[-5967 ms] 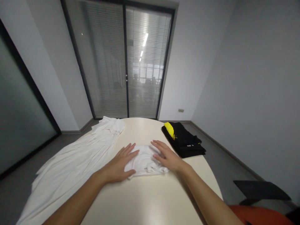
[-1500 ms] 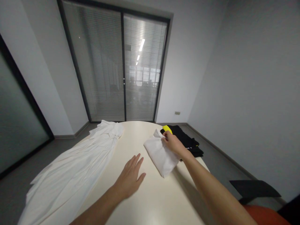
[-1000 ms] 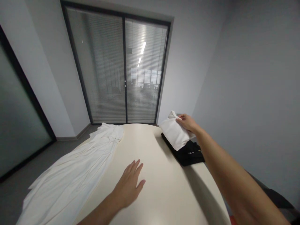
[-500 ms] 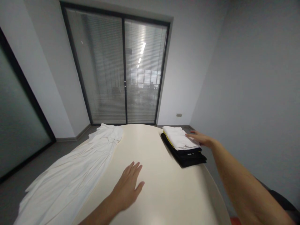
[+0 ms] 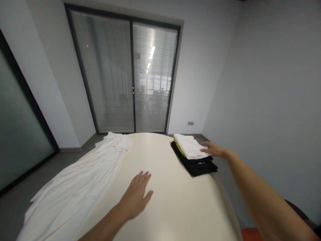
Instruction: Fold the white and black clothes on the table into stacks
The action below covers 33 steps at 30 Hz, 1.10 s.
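A stack of folded clothes lies at the table's right edge, with a folded white garment point(image 5: 188, 146) on top, a thin yellow layer point(image 5: 179, 148) under it and folded black garments point(image 5: 200, 169) at the bottom. My right hand point(image 5: 212, 149) is at the right side of the stack, fingers stretched out over the edge of the white garment; whether they press on it I cannot tell. Over the middle of the table my left hand point(image 5: 136, 197) is spread palm down, holding nothing. To its left a large crumpled white cloth point(image 5: 82, 180) is laid along the table.
The pale table point(image 5: 160, 160) has a rounded far end. Beyond it stand glass doors with blinds point(image 5: 112, 77). A grey wall point(image 5: 271, 100) is on the right. Something red point(image 5: 250, 234) and a dark chair-like shape point(image 5: 298, 209) show at the lower right.
The view has shifted slightly. The stack appears a little farther left and up, and my right hand's fingers sit nearer its right edge. My left hand stays nearly still.
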Each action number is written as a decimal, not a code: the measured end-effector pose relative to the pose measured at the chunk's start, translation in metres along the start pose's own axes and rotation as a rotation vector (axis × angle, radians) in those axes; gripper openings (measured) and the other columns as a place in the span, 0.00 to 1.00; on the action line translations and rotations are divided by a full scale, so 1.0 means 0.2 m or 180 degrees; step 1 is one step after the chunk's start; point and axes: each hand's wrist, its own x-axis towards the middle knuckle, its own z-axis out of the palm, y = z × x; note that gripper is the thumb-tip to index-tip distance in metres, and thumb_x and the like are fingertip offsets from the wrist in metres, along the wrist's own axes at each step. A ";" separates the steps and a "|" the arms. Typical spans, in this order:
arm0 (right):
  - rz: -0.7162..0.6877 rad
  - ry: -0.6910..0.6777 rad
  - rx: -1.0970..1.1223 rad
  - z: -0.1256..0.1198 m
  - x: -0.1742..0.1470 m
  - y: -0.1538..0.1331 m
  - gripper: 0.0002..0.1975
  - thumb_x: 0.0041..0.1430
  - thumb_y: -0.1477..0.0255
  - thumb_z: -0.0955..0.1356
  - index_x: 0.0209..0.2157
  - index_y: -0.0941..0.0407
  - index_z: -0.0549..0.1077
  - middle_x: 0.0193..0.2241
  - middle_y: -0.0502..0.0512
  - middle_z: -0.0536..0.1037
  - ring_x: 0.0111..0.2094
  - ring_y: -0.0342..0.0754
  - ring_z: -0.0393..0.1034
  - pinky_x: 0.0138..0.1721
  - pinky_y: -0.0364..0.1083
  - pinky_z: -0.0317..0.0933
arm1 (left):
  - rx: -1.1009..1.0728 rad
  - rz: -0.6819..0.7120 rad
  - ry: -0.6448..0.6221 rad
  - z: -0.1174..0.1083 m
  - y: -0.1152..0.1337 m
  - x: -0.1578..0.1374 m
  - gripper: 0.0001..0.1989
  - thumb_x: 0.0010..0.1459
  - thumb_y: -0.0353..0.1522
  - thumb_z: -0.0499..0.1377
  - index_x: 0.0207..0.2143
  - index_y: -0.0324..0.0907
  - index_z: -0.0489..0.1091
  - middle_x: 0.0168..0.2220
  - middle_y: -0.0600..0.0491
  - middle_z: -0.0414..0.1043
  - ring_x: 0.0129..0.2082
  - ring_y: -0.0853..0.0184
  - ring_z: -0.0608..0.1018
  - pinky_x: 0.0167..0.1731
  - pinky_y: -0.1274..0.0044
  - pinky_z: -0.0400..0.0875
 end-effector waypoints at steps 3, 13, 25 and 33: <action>-0.0104 -0.0236 -0.0417 -0.02 0.01 -0.01 0.29 0.52 0.64 0.74 0.54 0.61 0.73 0.46 0.67 0.78 0.43 0.55 0.74 0.44 0.50 0.67 | 0.0024 0.0013 0.0011 0.00 0.00 0.00 0.32 0.68 0.45 0.46 0.69 0.39 0.52 0.70 0.47 0.49 0.71 0.57 0.49 0.68 0.61 0.48; -0.1136 0.0474 -0.1077 0.29 -0.26 -0.50 0.32 0.55 0.58 0.71 0.58 0.56 0.67 0.57 0.65 0.70 0.57 0.60 0.64 0.55 0.53 0.59 | -0.0048 0.0040 0.0064 -0.01 0.00 -0.01 0.31 0.67 0.44 0.47 0.68 0.39 0.53 0.70 0.47 0.50 0.70 0.57 0.50 0.68 0.61 0.49; -0.1215 0.0496 -0.0822 0.30 -0.40 -0.51 0.24 0.64 0.57 0.63 0.54 0.56 0.74 0.54 0.62 0.75 0.55 0.58 0.69 0.56 0.52 0.60 | -0.0074 0.0036 0.0029 -0.01 -0.01 -0.01 0.32 0.67 0.44 0.47 0.68 0.39 0.54 0.70 0.48 0.50 0.71 0.57 0.50 0.69 0.62 0.47; 0.0338 0.0547 -0.0444 0.35 -0.27 -0.31 0.38 0.60 0.41 0.57 0.64 0.47 0.63 0.67 0.61 0.57 0.66 0.75 0.48 0.59 0.76 0.42 | -0.0114 0.0060 0.0132 0.00 -0.02 -0.02 0.31 0.66 0.44 0.48 0.67 0.42 0.55 0.70 0.48 0.51 0.70 0.57 0.51 0.68 0.61 0.49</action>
